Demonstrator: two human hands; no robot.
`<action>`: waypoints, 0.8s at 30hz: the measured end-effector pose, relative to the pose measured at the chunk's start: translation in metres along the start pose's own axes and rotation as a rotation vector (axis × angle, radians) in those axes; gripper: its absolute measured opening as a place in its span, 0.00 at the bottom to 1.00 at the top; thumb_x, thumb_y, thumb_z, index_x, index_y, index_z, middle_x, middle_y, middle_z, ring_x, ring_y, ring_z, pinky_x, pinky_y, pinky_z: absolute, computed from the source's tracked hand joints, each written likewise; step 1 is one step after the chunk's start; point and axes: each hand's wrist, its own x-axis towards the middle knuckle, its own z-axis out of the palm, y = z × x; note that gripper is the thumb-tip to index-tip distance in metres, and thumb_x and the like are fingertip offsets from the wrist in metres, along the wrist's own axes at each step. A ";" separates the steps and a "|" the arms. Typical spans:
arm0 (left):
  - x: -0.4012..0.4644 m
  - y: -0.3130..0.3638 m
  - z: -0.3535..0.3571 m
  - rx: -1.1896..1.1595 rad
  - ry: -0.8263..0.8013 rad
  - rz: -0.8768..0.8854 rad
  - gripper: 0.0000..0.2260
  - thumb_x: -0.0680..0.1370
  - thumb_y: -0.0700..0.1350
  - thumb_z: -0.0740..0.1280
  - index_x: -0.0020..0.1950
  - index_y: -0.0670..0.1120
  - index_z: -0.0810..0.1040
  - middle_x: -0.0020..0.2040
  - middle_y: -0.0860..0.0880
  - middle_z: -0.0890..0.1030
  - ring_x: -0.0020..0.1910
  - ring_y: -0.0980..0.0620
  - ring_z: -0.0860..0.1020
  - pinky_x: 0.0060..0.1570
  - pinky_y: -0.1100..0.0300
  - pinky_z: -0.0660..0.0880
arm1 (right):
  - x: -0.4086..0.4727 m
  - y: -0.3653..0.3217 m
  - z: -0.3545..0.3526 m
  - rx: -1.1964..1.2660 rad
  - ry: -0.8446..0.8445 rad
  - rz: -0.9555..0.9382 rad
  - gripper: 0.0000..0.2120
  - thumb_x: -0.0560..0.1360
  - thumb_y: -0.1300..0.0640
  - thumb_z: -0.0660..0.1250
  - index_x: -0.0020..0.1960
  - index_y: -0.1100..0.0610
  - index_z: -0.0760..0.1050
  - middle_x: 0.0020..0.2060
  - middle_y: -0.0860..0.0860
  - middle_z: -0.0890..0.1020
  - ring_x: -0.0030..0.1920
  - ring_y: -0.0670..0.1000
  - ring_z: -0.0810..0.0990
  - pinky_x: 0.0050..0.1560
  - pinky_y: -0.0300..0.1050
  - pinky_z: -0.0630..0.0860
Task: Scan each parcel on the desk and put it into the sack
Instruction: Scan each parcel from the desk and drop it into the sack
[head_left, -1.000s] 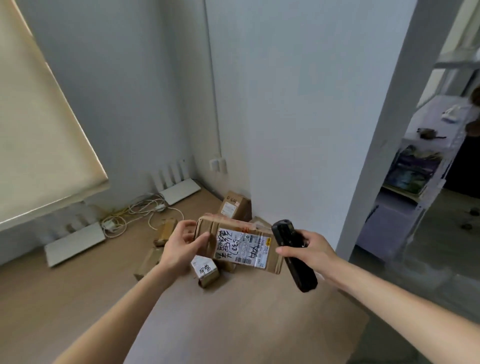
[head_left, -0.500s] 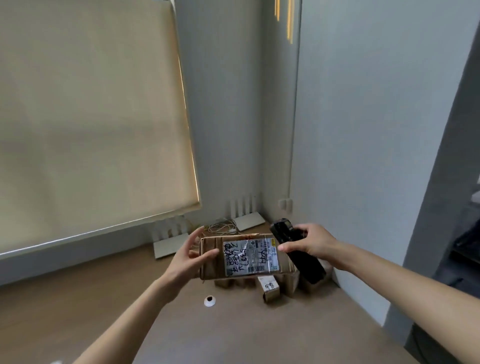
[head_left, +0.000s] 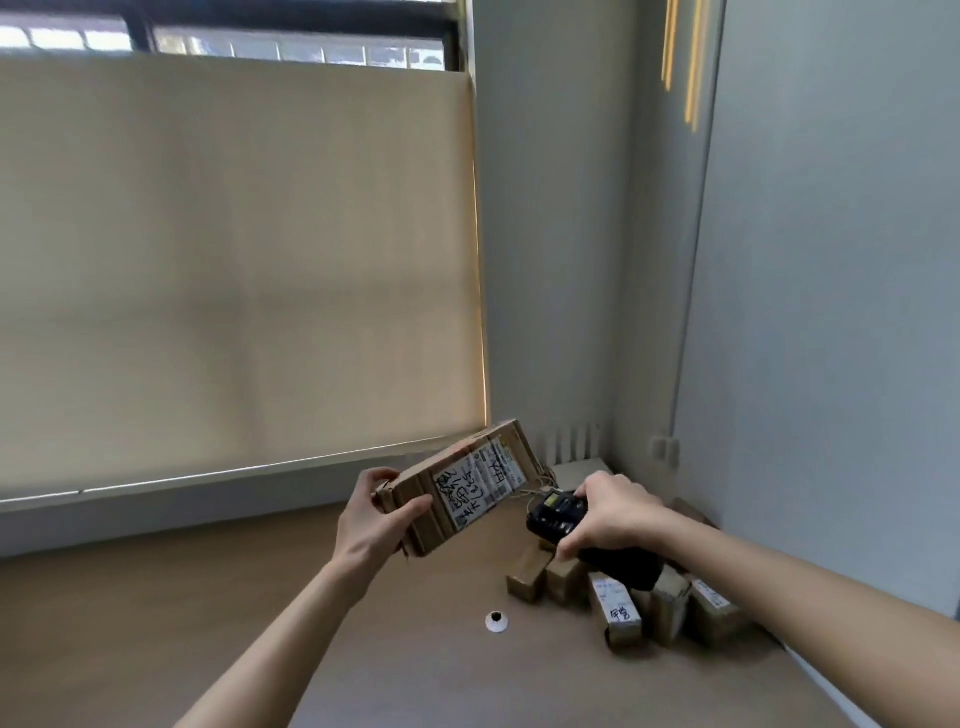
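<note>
Parcel (head_left: 462, 488): brown carton, held in the air above the counter (head_left: 260, 597), tilted, far end up, white label facing you. Your left hand (head_left: 376, 525) has its grip wrapped round the near end, thumb on top and fingers underneath. Your right hand (head_left: 608, 514) has its grip clenched on the black scanner (head_left: 563, 519), just beside the parcel and not touching it; its small screen faces up.

Progress: judged as the scan step for this one carton. No beam or readout is legible, so you cannot tell whether the scan has registered. The sack is not in view, so nothing shows how many are already packed.

Left on the counter: a pile of small boxes (head_left: 618, 603) in the corner under your right hand. Count about five or six; some are hidden behind the scanner and wrist, so treat this as a minimum.

Other: one small white round item (head_left: 496, 621) with a dark centre, alone on the counter near the pile. Blind (head_left: 234, 260) lowered over the window.
</note>
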 end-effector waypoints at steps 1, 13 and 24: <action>-0.002 0.001 -0.003 0.003 0.019 0.004 0.24 0.64 0.56 0.78 0.56 0.59 0.74 0.54 0.47 0.80 0.51 0.45 0.81 0.45 0.44 0.84 | 0.000 -0.005 0.001 -0.020 -0.008 0.005 0.35 0.56 0.36 0.83 0.58 0.50 0.81 0.52 0.49 0.85 0.53 0.52 0.82 0.51 0.44 0.79; -0.018 0.003 -0.027 0.042 0.118 -0.016 0.27 0.62 0.58 0.77 0.58 0.58 0.73 0.54 0.47 0.80 0.53 0.44 0.80 0.52 0.41 0.81 | 0.003 -0.032 0.014 -0.076 0.009 -0.002 0.38 0.53 0.35 0.82 0.59 0.49 0.80 0.47 0.46 0.82 0.47 0.51 0.78 0.46 0.43 0.74; -0.035 0.003 -0.034 0.020 0.187 -0.059 0.26 0.62 0.57 0.78 0.58 0.58 0.73 0.55 0.46 0.80 0.54 0.43 0.80 0.53 0.41 0.81 | 0.001 -0.039 0.017 -0.104 0.016 -0.049 0.36 0.52 0.35 0.82 0.56 0.49 0.82 0.47 0.47 0.83 0.49 0.51 0.81 0.46 0.42 0.74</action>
